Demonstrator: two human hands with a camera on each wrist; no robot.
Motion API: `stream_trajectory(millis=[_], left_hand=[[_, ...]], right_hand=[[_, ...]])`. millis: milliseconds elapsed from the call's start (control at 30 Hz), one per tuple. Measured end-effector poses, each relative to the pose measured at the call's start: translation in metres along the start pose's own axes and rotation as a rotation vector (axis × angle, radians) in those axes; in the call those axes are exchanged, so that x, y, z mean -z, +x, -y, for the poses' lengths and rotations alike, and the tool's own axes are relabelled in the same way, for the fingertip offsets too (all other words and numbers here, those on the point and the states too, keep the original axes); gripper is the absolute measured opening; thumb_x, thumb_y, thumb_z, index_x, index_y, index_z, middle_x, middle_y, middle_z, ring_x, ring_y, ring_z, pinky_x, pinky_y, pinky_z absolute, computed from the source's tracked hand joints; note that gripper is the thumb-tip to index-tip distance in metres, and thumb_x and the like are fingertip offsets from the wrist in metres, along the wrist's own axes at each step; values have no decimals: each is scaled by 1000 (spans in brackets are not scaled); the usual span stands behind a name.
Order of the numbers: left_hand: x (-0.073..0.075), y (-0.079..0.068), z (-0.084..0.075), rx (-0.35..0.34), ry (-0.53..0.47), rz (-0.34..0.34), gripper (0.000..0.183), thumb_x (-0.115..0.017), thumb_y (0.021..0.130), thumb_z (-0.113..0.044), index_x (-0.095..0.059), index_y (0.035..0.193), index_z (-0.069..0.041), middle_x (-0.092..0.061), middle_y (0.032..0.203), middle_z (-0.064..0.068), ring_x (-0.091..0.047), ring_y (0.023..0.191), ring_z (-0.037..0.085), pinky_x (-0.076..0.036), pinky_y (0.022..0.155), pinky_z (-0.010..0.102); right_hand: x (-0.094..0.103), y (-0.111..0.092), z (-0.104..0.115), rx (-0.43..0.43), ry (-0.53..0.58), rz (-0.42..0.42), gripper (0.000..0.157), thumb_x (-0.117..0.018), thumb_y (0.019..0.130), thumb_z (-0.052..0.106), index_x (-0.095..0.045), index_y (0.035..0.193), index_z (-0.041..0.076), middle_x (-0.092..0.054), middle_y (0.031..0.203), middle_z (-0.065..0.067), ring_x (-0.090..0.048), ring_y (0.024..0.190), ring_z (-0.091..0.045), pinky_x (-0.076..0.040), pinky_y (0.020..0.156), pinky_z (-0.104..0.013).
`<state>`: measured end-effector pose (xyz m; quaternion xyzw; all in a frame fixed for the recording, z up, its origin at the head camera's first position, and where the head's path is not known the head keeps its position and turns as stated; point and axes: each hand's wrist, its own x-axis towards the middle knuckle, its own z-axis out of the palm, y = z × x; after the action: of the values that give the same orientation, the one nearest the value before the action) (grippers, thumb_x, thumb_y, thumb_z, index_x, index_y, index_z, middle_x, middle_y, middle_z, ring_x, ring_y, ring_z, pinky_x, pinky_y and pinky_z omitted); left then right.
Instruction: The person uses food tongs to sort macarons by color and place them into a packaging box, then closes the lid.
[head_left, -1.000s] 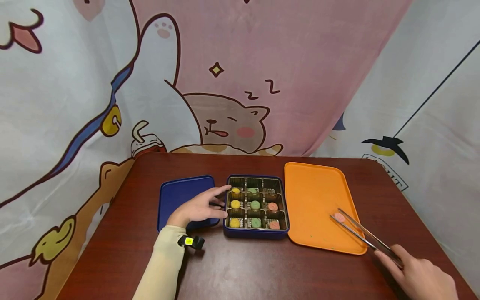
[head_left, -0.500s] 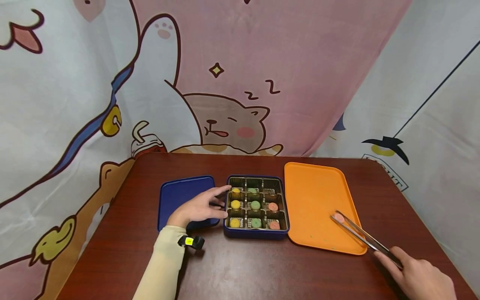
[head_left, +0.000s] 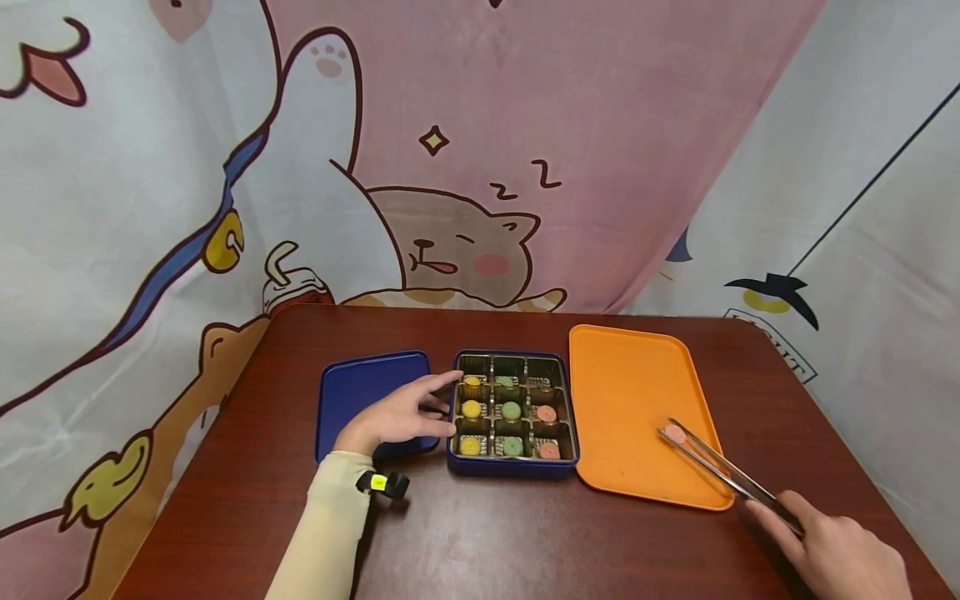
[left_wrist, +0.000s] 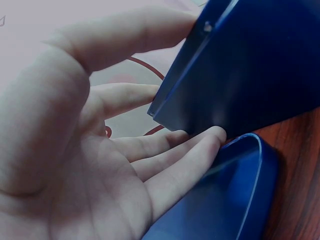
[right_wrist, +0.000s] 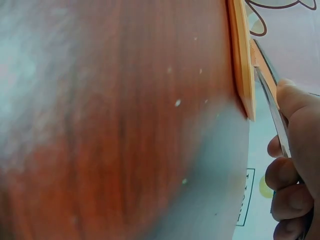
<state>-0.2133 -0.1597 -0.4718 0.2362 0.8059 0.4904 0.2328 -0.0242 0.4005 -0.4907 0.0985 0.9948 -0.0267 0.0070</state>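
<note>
In the head view, my right hand [head_left: 847, 550] grips metal tongs [head_left: 738, 483], also seen at the edge of the right wrist view. The tong tips lie on either side of a small round pink cookie [head_left: 676, 433] over the orange tray [head_left: 622, 383]. My left hand [head_left: 401, 412] reaches the left side of a dark blue box [head_left: 517, 470], its thumb and fingertips against the wall in the left wrist view. Inside, a gold divided insert holds yellow cookies [head_left: 471, 409] at left, green cookies [head_left: 511, 410] in the middle column and two pink cookies [head_left: 546, 413] at right.
A dark blue lid [head_left: 360, 392] lies left of the box, partly under my left hand. The orange tray stands close against the box's right side. A few crumbs dot the tray near its front edge. A printed cloth [head_left: 480, 150] hangs behind the brown table [head_left: 480, 533].
The tong tips have drawn together around the pink cookie, and the cookie has shifted slightly left and up. My left hand and the box have stayed in place.
</note>
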Motion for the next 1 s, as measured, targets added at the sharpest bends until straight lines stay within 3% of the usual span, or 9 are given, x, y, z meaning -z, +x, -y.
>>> stream_trajectory(millis=[300,767,1000], left_hand=[[0,0,0,2,-2,-3,91,-81,94,-20,-29,168,-22,-29,169,11,-57,135,33,-52,108,50],[-1,-2,0,6,3,-8,91,-82,94,-22,-29,168,-22,-29,169,11,-57,135,32,-53,107,50],[-1,-2,-1,-1,0,-5,91,-82,94,-20,-29,168,-22,-28,170,12,-56,136,34,-52,108,50]], right_hand=[[10,4,15,30,19,-44,53,-55,102,66,-56,87,15,-34,55,2,-37,47,-18,-26,46,-34],[13,9,42,145,60,-230,38,-70,99,52,-65,101,14,-33,49,3,-33,43,-18,-25,38,-34],[15,20,61,223,79,-306,34,-73,97,49,-58,93,19,-29,49,5,-29,43,-16,-23,39,-32]])
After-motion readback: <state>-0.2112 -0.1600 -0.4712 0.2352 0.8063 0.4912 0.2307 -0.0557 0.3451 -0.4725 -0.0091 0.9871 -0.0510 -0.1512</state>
